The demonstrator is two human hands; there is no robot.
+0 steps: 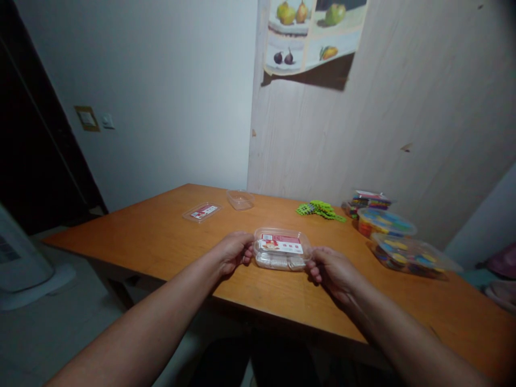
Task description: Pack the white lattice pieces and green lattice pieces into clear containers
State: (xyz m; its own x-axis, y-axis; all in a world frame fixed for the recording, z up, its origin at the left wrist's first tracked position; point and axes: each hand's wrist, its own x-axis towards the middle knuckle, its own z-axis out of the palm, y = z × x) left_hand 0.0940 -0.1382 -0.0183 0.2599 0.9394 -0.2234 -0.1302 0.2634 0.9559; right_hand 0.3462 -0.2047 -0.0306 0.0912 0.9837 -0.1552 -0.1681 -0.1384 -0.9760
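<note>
A clear plastic food container (281, 248) with a red and white label on its lid sits near the table's front edge. Whitish wrapped pieces show through its side. My left hand (236, 252) pinches its left rim between thumb and curled fingers. At the opposite end, my right hand (328, 269) grips the right rim the same way. Farther back lie a loose clear lid (202, 212) with a similar label and an open clear tub (241, 200).
A bright green toy-like piece (320, 210) lies at the back of the wooden table (161, 242). Along the right side stand a stacked pack (368, 201), a round tub (385, 223) and a clear box (411, 257) of colourful pieces. A wall borders the far edge.
</note>
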